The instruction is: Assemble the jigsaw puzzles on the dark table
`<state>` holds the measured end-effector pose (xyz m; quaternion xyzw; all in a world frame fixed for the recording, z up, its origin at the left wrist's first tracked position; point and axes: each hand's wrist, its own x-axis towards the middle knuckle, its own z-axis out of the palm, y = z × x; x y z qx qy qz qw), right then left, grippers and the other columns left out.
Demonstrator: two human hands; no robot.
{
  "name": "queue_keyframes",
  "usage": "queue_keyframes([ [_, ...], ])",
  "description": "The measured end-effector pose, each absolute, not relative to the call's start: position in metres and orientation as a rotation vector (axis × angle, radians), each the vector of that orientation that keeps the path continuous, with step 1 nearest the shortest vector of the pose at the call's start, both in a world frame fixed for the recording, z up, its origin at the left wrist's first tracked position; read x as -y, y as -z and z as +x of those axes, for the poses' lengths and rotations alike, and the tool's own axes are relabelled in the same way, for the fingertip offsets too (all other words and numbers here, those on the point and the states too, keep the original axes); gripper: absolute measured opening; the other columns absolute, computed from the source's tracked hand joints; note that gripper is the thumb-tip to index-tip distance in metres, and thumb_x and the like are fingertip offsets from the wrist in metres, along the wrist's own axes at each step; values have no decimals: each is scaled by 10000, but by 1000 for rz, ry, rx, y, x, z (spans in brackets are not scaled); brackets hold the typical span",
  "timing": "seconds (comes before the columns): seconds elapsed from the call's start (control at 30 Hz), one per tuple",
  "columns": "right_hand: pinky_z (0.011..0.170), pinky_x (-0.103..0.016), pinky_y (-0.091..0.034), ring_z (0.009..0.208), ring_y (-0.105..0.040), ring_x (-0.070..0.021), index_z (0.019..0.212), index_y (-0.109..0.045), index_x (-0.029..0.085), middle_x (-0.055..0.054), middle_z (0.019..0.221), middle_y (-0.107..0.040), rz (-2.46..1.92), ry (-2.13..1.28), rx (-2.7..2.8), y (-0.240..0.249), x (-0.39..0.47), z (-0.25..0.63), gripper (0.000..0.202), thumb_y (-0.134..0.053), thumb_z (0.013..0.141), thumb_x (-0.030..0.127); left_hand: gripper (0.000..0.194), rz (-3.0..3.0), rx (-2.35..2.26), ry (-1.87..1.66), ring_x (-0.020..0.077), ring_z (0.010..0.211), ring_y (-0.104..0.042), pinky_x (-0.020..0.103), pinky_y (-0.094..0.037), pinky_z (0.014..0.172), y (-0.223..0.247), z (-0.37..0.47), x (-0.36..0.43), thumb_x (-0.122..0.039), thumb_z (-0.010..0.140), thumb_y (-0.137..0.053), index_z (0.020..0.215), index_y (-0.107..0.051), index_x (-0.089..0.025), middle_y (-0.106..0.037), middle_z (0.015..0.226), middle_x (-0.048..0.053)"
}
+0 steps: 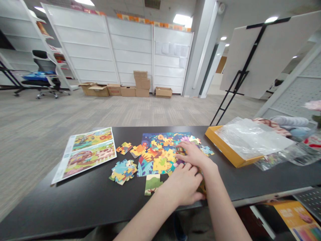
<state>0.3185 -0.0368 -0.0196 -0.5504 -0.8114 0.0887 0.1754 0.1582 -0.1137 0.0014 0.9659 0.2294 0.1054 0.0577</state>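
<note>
A colourful jigsaw puzzle (pixel 147 165) with a blue, sea-like picture lies on the black table, loose yellow and orange pieces (pixel 160 164) scattered over it. My right hand (pixel 192 153) reaches over its right part, thumb and fingers apart, touching the pieces there. Crossing below the right wrist, my left hand (pixel 187 184) rests near the table's front edge with fingers bent and thumb apart; pieces show by its thumb, partly covered. A green tree piece (pixel 152 184) lies left of the left hand. A piled heap of pieces (pixel 123 171) sits further left.
Left on the table is a picture sheet (pixel 90 150) with animal scenes. At right stand a yellow box lid (pixel 223 147) with clear plastic bags (pixel 253 137) and rolled towels (pixel 288 121). Beyond are an easel board (pixel 271 50) and cardboard boxes (pixel 141 83).
</note>
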Motion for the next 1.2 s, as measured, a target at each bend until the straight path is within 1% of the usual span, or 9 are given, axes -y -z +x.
queue_keyframes([
  [0.2,1031,-482,-446,1197,-588,-350,1185,-693,195,-156,1271,-658,-1777,-127,2210,27,37,325,467,-726,826,492,516,2941,-691,-329,339,1243,-525,503,-486,1021,-2,159,113,-554,902,-614,1205,-642,-137,-614,1311,139],
  [0.3,1064,-501,-424,1262,-553,-367,1228,-691,206,-170,1313,-634,-1785,-101,2193,27,38,324,515,-738,816,512,521,2939,-693,-331,339,1234,-532,491,-489,1013,-2,159,113,-549,897,-623,1219,-636,-141,-616,1308,138],
  [0.37,1101,-502,-391,1311,-525,-346,1191,-716,229,-158,1325,-625,-1712,-119,2223,26,38,322,436,-728,837,484,514,2936,-698,-332,338,1229,-536,495,-489,1010,-2,159,113,-555,900,-616,1209,-640,-145,-623,1294,132],
  [0.5,1122,-506,-360,1331,-511,-308,996,-765,256,-121,1294,-628,-1580,-212,2252,22,39,318,224,-732,847,420,517,2924,-714,-330,330,1214,-549,505,-496,1001,-1,159,114,-556,897,-621,1219,-638,-152,-626,1292,120],
  [0.67,1091,-496,-391,1244,-567,-304,891,-771,248,-116,1240,-629,-1602,-260,2203,20,41,317,179,-751,827,414,505,2925,-709,-323,325,1197,-560,504,-496,1003,-2,158,114,-554,898,-621,1198,-650,-149,-638,1267,130],
  [0.8,1048,-461,-440,1166,-610,-291,1004,-758,239,-120,1216,-639,-1641,-241,2159,24,40,320,267,-744,825,437,497,2940,-700,-326,322,1197,-558,484,-494,1008,-3,159,113,-545,892,-633,1184,-655,-143,-637,1260,130],
  [0.87,1034,-456,-452,1169,-608,-304,1069,-746,226,-131,1205,-645,-1674,-211,2149,26,39,321,337,-738,825,458,498,2943,-696,-335,323,1199,-553,484,-489,1011,-2,159,113,-545,892,-631,1185,-651,-143,-634,1263,131],
  [1.0,1029,-457,-458,1184,-600,-320,1108,-738,204,-151,1239,-634,-1719,-160,2154,27,37,322,399,-718,830,490,493,2939,-690,-342,326,1206,-543,488,-488,1000,-1,159,113,-547,896,-621,1181,-644,-146,-630,1265,130],
  [1.2,1080,-519,-421,1277,-531,-381,1163,-715,144,-206,1312,-606,-1778,-152,2165,27,34,321,506,-685,840,533,470,2926,-691,-359,313,1177,-561,487,-492,999,-1,159,113,-543,898,-625,1162,-647,-154,-634,1251,117],
])
